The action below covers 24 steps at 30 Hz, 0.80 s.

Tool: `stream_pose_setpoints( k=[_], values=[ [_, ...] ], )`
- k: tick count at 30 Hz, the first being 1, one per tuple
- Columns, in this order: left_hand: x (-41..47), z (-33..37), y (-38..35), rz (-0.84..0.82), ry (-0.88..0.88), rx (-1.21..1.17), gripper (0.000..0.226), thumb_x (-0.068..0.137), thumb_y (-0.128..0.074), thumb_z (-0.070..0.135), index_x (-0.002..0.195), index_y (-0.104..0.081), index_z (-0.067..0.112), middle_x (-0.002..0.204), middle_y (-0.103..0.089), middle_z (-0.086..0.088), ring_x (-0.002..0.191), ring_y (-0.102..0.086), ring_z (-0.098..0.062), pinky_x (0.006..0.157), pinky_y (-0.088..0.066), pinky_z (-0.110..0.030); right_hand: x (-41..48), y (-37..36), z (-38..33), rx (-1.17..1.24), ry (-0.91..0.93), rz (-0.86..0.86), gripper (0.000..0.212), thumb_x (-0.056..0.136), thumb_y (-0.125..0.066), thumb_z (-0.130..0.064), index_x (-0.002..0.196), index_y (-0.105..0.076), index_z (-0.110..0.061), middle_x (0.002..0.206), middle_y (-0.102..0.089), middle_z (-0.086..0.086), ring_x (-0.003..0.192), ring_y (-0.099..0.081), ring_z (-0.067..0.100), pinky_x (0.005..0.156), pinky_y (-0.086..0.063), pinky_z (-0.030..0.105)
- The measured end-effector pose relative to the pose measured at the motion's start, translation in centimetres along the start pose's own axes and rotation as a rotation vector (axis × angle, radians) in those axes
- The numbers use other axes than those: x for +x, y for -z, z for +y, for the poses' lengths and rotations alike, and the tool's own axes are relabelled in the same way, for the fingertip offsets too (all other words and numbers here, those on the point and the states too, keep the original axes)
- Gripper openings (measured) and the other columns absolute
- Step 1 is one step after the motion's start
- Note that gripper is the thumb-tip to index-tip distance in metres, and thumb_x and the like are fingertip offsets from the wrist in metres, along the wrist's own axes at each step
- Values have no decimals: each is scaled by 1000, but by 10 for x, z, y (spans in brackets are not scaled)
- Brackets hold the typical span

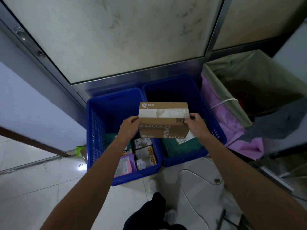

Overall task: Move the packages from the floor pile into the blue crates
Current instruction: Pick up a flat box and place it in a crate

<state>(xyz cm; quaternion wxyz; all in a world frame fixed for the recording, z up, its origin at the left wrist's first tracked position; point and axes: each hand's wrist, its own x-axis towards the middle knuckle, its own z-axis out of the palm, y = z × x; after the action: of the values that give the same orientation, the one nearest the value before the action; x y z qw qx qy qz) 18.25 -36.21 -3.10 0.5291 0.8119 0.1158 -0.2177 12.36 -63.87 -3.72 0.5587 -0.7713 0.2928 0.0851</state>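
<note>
step: box in the air over the crates, drop-off not yet done
how to do it well: choose one crate first, box hangs over the shared rims; right blue crate (216,130) looks roomier, so shift right, keep box level, lower until it rests on the contents, then let go with both hands together
watch out: letting go here could land it on the rims and tip it; small packs in left crate leave little flat room
cardboard box (163,121): brown, taped top, printed letters, held flat, above the gap between both crates, touching neither as far as I can tell
left blue crate (95,130): small packages (144,154) at near end, far end looks bare
right blue crate contents: teal item (181,146) with a label, back part dark, can't tell
left hand (131,127): pinching box's left edge, thumb on top, fingers under
right hand (196,124): pinching right edge at the barcode, thumb on top
arms: both bare forearms stretched forward and down, roughly symmetric, wrists near level
floor pile: not in view
beside crates: lined bin (232,83) at right, pink bag on it
</note>
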Motion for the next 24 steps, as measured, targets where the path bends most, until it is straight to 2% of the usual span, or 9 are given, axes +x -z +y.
stream_pose_setpoints(
  k=[5, 11, 14, 16, 17, 20, 22, 24],
  values=[
    [46, 20, -14, -2, -5, -48, 34, 89, -59, 43, 119, -68, 29, 112, -71, 5, 102, -67, -20, 93, -54, -44, 36, 15, -19, 23, 2, 57, 36, 99, -56, -32, 134, -51, -22, 119, -59, -1, 103, -58, 17, 75, -47, 31],
    [79, 41, -36, 11, -4, -10, 29, 94, -61, 31, 120, -65, 20, 113, -68, 1, 101, -64, -19, 91, -54, -41, 86, 31, -31, 5, -9, 74, 31, 96, -58, -35, 124, -53, -22, 118, -61, 1, 105, -61, 20, 90, -51, 40],
    [89, 44, -57, 56, 24, 53, 22, 93, -63, 22, 112, -58, 13, 104, -63, -4, 89, -60, -17, 77, -52, -36, 113, 37, -29, -6, -40, 47, 31, 95, -57, -37, 115, -49, -16, 112, -59, 4, 100, -58, 19, 83, -47, 38],
    [96, 45, -73, 72, 72, 35, 30, 90, -64, 31, 111, -52, 12, 103, -59, -5, 89, -57, -18, 75, -49, -36, 133, 42, -28, -23, -41, 39, 35, 93, -56, -45, 112, -49, -16, 108, -59, 3, 98, -58, 20, 81, -47, 38],
    [100, 45, -80, 67, 96, 1, 40, 88, -65, 40, 114, -51, 12, 107, -59, -4, 94, -58, -19, 81, -51, -38, 143, 44, -26, -31, -37, 35, 38, 93, -54, -49, 113, -50, -17, 109, -59, 3, 98, -58, 20, 83, -48, 39],
    [116, 44, -100, 76, 170, -72, 80, 71, -60, 68, 134, -54, 20, 128, -59, -1, 111, -61, -23, 98, -51, -48, 173, 51, -30, -123, -23, -59, 60, 91, -48, -59, 136, -51, -19, 126, -56, 3, 107, -57, 21, 85, -48, 38],
    [121, 47, -113, 89, 203, -121, 74, 74, -60, 68, 131, -60, 21, 127, -61, -1, 111, -62, -23, 100, -50, -46, 191, 56, -31, -196, -30, -134, 70, 88, -44, -67, 143, -51, -25, 134, -52, 4, 112, -56, 24, 86, -49, 36],
    [128, 49, -127, 142, 220, -194, 53, 84, -62, 57, 118, -65, 17, 115, -66, -1, 101, -64, -19, 90, -54, -39, 209, 61, -29, -205, -32, -193, 65, 91, -43, -65, 141, -53, -25, 131, -57, 3, 109, -58, 22, 77, -47, 32]
  ],
)
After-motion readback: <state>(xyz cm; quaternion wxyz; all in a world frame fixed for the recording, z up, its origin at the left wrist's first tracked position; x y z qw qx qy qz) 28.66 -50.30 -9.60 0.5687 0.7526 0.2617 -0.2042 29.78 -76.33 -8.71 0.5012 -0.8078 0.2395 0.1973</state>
